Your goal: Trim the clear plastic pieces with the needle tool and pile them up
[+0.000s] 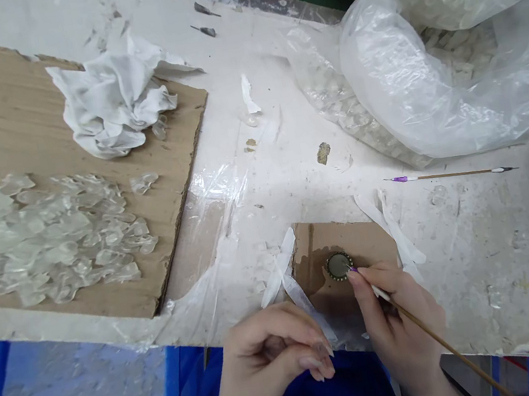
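Bronze-rimmed round setting is lying flat on a small cardboard patch near the front edge of the table, and nothing is holding it down. The right hand is pinching a thin brush between thumb and fingers, with the purple tip touching the setting's right rim. The left hand is resting just left of the patch with its fingers curled in and the tips drawn together. I cannot tell whether it is gripping anything. The likeliest slip, as I judge it, is the loose setting sliding or turning under the brush's sideways push, since the left hand is not steadying it. The torn white strips are lying right beside the patch and could be catching the brush tip or sticking to the setting. The long handle is also reaching back past the table edge, so a knock there could be jerking the tip across the rim.
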{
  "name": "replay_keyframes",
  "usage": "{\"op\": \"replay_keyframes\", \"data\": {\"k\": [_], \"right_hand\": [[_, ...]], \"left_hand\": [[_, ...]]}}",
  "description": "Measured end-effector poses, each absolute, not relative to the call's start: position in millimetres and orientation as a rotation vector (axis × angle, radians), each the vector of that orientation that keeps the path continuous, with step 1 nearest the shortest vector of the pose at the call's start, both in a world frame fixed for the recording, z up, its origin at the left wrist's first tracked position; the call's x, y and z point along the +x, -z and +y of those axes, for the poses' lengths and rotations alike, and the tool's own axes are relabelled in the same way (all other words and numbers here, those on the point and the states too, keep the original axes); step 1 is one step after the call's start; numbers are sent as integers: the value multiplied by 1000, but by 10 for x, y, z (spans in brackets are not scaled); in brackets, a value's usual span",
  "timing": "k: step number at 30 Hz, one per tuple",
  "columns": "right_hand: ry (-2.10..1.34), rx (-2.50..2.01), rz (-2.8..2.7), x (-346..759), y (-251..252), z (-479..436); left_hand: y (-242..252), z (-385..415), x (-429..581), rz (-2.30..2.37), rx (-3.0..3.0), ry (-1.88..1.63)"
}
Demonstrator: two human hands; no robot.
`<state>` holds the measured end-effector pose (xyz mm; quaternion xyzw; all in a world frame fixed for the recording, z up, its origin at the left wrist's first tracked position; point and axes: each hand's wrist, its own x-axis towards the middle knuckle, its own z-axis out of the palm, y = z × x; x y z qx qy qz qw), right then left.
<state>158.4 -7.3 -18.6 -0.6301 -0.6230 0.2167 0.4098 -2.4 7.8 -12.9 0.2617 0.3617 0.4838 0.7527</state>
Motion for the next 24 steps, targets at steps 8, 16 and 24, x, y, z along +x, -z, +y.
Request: {"op": "replay_keyframes", "data": {"k": [8,16,24], "right_hand": [[-1051,-1162,-1044,1467,7,-221],[-1086,-1150,-1138,1436,-19,-185],[-1127,-1141,-1290,1475,-83,-138]], "left_hand": [[161,55,3,717,401,-931],[138,25,0,756,343,-914],[101,67,13,831,531,-984]]}}
